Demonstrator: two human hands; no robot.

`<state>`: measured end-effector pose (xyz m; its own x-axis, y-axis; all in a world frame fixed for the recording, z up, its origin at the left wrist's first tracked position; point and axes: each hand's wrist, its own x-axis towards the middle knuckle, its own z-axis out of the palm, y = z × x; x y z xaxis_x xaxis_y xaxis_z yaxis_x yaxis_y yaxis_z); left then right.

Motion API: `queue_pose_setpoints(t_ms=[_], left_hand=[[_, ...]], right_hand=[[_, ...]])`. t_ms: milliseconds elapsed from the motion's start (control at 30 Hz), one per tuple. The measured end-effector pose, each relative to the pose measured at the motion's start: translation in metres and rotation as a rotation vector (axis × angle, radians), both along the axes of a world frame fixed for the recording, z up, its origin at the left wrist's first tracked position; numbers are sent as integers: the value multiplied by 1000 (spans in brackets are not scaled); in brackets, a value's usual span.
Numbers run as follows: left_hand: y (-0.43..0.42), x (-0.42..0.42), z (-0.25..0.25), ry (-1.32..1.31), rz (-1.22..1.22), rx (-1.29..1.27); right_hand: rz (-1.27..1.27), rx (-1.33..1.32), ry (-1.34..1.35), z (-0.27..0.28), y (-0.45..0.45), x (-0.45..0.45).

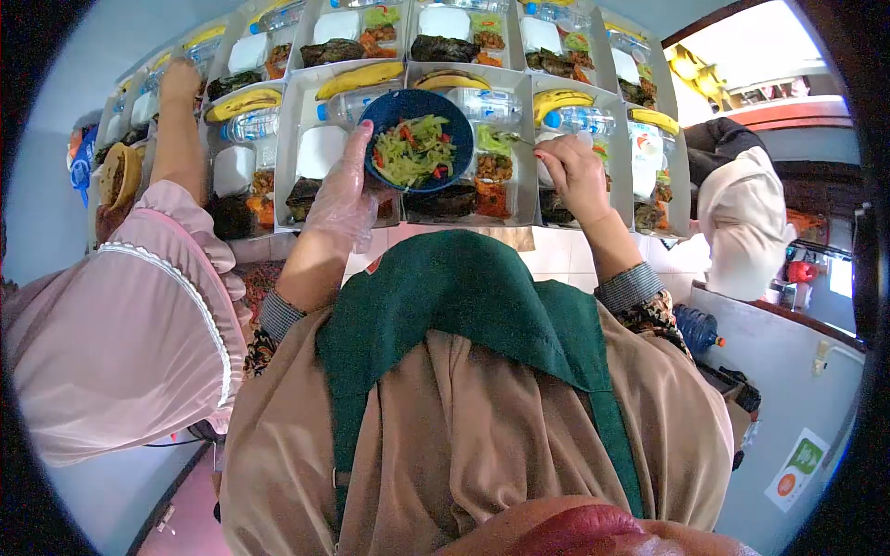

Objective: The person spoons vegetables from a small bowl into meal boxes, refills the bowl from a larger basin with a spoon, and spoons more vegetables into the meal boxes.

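Observation:
My left hand (341, 195), in a clear plastic glove, holds a dark blue bowl (468, 139) by its left side. Shredded green vegetables with red pieces (413, 153) lie in the bowl. My bare right hand (575, 176) pinches the handle of a thin metal utensil (521, 140), whose far end reaches over the greens in the box beside the bowl. White boxes (287, 176) stand in rows beneath, with bananas (360, 80), water bottles (250, 126), white containers (322, 151), dark leaf-wrapped food (443, 199) and orange-brown food (491, 197).
At the left a person in a pink garment (139, 324) reaches an arm (178, 139) over the boxes. Another person in light clothing (742, 222) is at the right. A large blue water bottle (695, 329) lies lower right, near a white surface (788, 389).

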<state>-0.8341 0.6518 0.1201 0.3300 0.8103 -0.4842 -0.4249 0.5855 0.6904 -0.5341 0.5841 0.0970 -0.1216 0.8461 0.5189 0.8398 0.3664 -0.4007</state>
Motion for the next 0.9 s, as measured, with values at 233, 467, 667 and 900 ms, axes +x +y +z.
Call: queue_pose_setpoints(t_ms=[233,467,667,900], left_hand=[[7,-3,-16,-1,-22,-59],[4,-4,-7,30,-21,-25],[6,-5,-12,4,-28,-27],[4,-4,-3,23,-13,-39]], right_hand=[[84,-60,-109,0,2,1],[71,-68,-77,4,2,7],[86,-91,-82,-9,6,6],[-59,13,-22,10,0,-4]])
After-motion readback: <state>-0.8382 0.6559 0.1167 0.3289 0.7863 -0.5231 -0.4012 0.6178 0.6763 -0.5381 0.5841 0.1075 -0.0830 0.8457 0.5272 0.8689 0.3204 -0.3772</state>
